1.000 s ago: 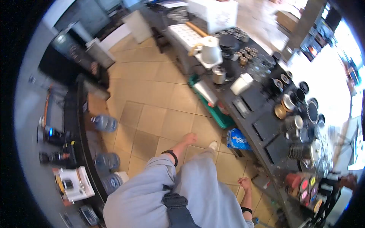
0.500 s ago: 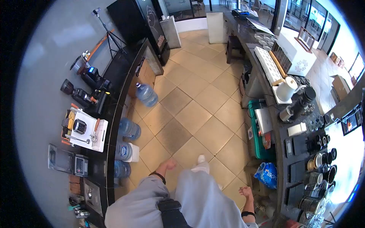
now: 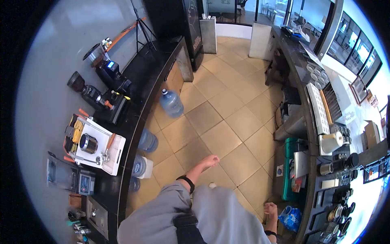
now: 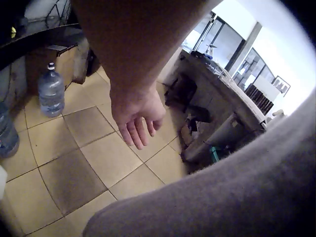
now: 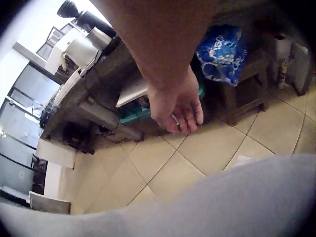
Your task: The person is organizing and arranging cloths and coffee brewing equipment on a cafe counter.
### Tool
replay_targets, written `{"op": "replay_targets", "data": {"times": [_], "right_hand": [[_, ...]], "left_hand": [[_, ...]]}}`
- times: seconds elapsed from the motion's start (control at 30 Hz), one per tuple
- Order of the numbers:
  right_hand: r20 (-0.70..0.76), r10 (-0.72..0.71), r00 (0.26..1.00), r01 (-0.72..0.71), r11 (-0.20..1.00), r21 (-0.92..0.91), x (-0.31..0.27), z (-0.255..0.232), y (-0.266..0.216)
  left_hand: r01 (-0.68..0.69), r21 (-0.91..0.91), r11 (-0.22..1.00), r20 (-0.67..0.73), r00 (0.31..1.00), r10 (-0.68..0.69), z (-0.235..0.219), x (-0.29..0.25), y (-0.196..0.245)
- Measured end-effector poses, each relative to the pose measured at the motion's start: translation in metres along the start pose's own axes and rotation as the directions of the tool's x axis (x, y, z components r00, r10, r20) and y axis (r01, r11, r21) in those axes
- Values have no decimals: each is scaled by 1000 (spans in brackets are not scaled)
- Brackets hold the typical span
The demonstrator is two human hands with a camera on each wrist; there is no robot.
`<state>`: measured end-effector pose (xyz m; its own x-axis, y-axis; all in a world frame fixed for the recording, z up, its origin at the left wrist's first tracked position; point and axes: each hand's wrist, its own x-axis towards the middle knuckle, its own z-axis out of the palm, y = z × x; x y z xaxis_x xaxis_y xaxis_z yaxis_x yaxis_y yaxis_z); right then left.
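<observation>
My left hand (image 3: 209,161) hangs in front of my body over the tiled floor, holding nothing. In the left wrist view its fingers (image 4: 134,132) dangle loosely downward. Low at my right side hangs my right hand (image 3: 270,209), also holding nothing, its fingers (image 5: 186,118) loosely bent in the right wrist view. Nearest to it in the head view is a blue plastic pack (image 3: 290,218) under the right counter. A green crate (image 3: 289,171) stands just beyond that pack.
The left counter (image 3: 134,134) carries coffee grinders (image 3: 111,75) and a white tray (image 3: 115,156) with tools. Blue water jugs (image 3: 172,105) stand along its foot. On the right counter (image 3: 310,146) are a white kettle (image 3: 333,141) and several cups. Floor tiles (image 3: 227,110) run between the counters.
The head view has swung from the right counter toward the aisle and left counter. My left hand has swung forward; both hands stay free of objects.
</observation>
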<state>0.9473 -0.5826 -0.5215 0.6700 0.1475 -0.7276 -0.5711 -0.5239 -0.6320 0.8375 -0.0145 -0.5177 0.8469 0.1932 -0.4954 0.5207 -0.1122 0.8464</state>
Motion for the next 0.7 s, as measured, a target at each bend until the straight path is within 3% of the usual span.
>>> {"op": "replay_targets", "data": {"times": [0.1,0.13,0.17,0.2,0.23,0.4,0.53,0.6,0.63,0.7], "right_hand": [[162,-37,986,33,999,31,43,29,-26],[201,-34,979,28,999,30,46,31,-40],[120,-95,988,95,995,4,44,34,-47],[30,-155,987,156,987,-26,33,40,-83],[29,-205,978,207,969,-138,42,34,-98],[-100,-134,986,135,991,7,80,21,-148],[9,11,1000,-10,990,-138,124,22,-167],[51,87,995,-77,982,-174,149,18,-180],[92,159,983,-140,973,-186,156,15,-187],[126,229,965,-204,961,-185,176,2,-205]], "left_hand": [[3,35,999,10,1000,-4,-25,0,1],[175,-40,984,100,980,-170,-36,1,1],[347,-85,934,211,922,-324,-47,3,2],[387,-18,922,163,911,-379,-57,4,8],[420,53,906,111,899,-423,-72,10,8],[294,-62,954,-100,949,-299,-125,63,4],[325,-62,944,-60,943,-328,-134,107,-9],[331,-84,940,204,929,-309,-142,128,5],[338,-63,939,209,925,-319,-143,138,26],[548,124,828,122,819,-560,-137,163,75]]}}
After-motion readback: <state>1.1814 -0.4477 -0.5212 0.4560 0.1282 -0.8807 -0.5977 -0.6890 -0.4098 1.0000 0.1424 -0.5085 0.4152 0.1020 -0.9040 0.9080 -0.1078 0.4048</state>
